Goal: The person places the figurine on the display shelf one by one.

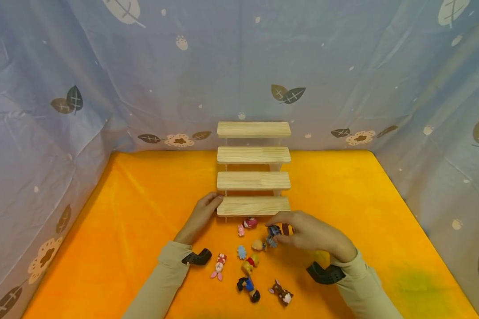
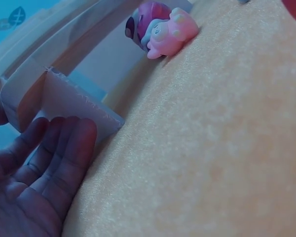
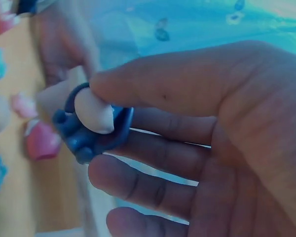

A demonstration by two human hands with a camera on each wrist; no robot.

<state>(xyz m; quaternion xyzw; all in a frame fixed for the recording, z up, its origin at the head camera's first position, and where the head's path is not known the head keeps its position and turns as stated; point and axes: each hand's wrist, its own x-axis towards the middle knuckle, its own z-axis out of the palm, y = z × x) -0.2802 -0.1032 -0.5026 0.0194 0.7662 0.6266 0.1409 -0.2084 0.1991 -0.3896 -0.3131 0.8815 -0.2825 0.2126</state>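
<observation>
A four-step wooden display shelf (image 1: 253,180) stands in the middle. My left hand (image 1: 201,215) holds the left end of its lowest step (image 1: 253,206), thumb above and fingers against the white side panel (image 2: 74,101) below. My right hand (image 1: 313,232) pinches a dark blue donkey-like figurine with a pale muzzle (image 3: 94,111) between thumb and fingers, just in front of the step's right end. Under the front edge of that step lie a magenta figurine (image 1: 250,222) and a small pink pig figurine (image 1: 241,230).
Several figurines lie on the orange cloth (image 1: 151,190) before the shelf: a yellow bear (image 1: 248,264), a pink-eared one (image 1: 218,266), a light blue one (image 1: 241,252), a blue-and-black one (image 1: 249,289) and a brown one (image 1: 281,293). Patterned fabric (image 1: 239,66) hangs behind.
</observation>
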